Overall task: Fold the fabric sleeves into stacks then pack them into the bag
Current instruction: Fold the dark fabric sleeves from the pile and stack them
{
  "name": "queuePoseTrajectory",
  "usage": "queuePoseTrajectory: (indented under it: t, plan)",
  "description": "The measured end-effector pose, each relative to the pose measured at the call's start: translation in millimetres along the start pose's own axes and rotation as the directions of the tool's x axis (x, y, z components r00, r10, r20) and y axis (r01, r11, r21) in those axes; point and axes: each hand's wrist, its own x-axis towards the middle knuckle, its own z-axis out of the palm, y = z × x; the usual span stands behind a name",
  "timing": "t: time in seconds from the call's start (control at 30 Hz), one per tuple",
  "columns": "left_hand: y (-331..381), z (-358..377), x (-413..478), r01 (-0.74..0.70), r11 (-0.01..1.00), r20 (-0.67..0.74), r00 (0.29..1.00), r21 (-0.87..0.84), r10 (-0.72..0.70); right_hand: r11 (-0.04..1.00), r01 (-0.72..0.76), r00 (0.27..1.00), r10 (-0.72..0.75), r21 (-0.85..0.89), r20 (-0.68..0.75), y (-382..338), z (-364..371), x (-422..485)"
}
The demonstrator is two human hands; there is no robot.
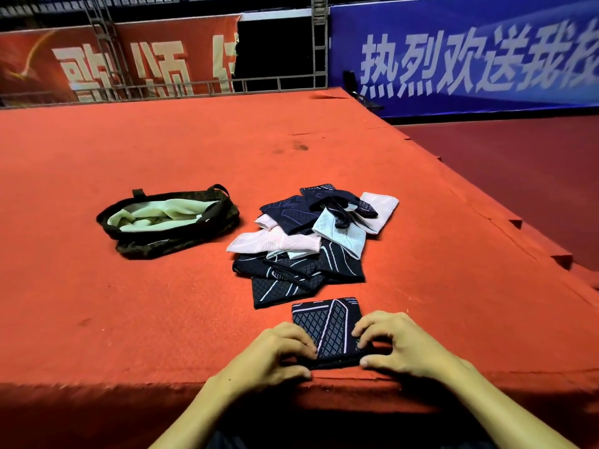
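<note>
Left grip [275, 351] and right grip [398, 345] pinch opposite sides of the folded sleeve [327, 325] at the worktop's [162, 319] near edge; the bag [176, 235] lies ahead to the left, nearer the left grip

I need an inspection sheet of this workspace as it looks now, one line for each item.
Surface: red carpeted platform, with dark stains far from the work.
Job's things: folded dark sleeve near the front edge; loose pile of dark and white sleeves beyond it; open bag with pale green lining, left of the pile and apart from it.
Clutter: nothing seen.
Grippers: left hand and right hand hold the folded dark sleeve at its near corners, fingers curled on top.
Cables: nothing seen.
Surroundings: red banner, blue banner and metal truss behind; dark red floor lower on the right.
</note>
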Motion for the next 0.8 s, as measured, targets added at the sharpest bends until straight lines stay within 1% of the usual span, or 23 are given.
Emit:
queuePoseTrajectory:
  t: [0.1, 0.17, 0.3, 0.37, 0.5, 0.57, 0.67, 0.73, 0.8]
  plan:
    - [-1, 1, 1, -0.025, 0.998, 0.006, 1.0, 0.052, 0.025, 0.995, 0.089, 0.995, -0.091, -0.038, -0.046, 1, 8, 0]
    - [-1, 1, 0, -0.012, 0.999, 0.002, 1.0, 0.049, 0.012, 0.994, 0.106, 0.992, -0.107, -0.027, -0.066, 0, 9, -1]
    - [-2, 2, 0, 0.03, 0.999, -0.02, 0.999, -0.014, -0.031, 0.995, 0.095, 0.992, -0.092, 0.031, -0.088, -1, 10, -3]
    - [-1, 3, 1, 0.006, 1.0, -0.01, 1.0, 0.0, -0.006, 0.996, 0.078, 0.994, -0.076, 0.036, -0.077, -2, 11, -4]
    - [2, -5, 3, -0.068, 0.995, 0.063, 0.996, 0.069, 0.063, 0.998, 0.052, 0.996, -0.049, 0.045, -0.072, -5, 12, -4]
    - [5, -13, 5, -0.107, 0.988, 0.076, 0.992, 0.113, 0.099, 0.997, 0.04, 0.997, -0.036, 0.06, -0.064, -8, 11, -1]
    - [6, -21, 1, -0.132, 0.983, 0.084, 0.989, 0.125, 0.123, 0.995, 0.008, 0.999, -0.003, 0.1, -0.05, -13, 14, 1]
    - [7, -21, -6, -0.114, 0.988, 0.139, 0.985, 0.106, 0.098, 0.994, -0.023, 1.0, 0.022, 0.104, 0.003, -17, 15, -2]
    - [9, -21, -10, -0.091, 0.995, 0.185, 0.979, 0.047, 0.081, 0.996, -0.03, 0.996, 0.022, 0.09, 0.085, -21, 12, -4]
